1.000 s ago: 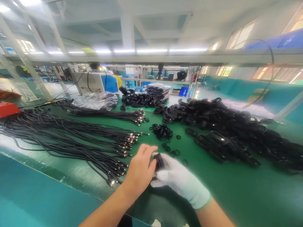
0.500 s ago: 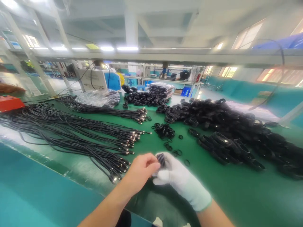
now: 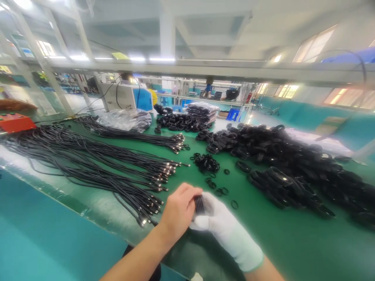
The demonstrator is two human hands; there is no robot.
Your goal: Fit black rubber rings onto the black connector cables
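A coiled black cable [image 3: 199, 204], its turns lying side by side, is held between my two hands above the front of the green table. My right hand [image 3: 218, 218], in a white glove, is closed round the coil from the right. Bare and curled, my left hand [image 3: 180, 208] grips the coil's left side and hides part of it. Just beyond the hands lie several loose small black rings [image 3: 234, 204] and a small heap of such rings [image 3: 206, 162].
Long straight black cables [image 3: 117, 156] with metal plugs spread over the left. A big pile of coiled black cables [image 3: 269, 156] covers the right. Farther back are clear plastic bags [image 3: 124, 120], a white-and-blue machine [image 3: 125, 97] and stacked bagged coils [image 3: 202, 111]. A red box [image 3: 17, 123] stands far left.
My left hand has turned and shifted up along the coil, its fingers now over the top. The right hand keeps its hold. The view has swung slightly left.
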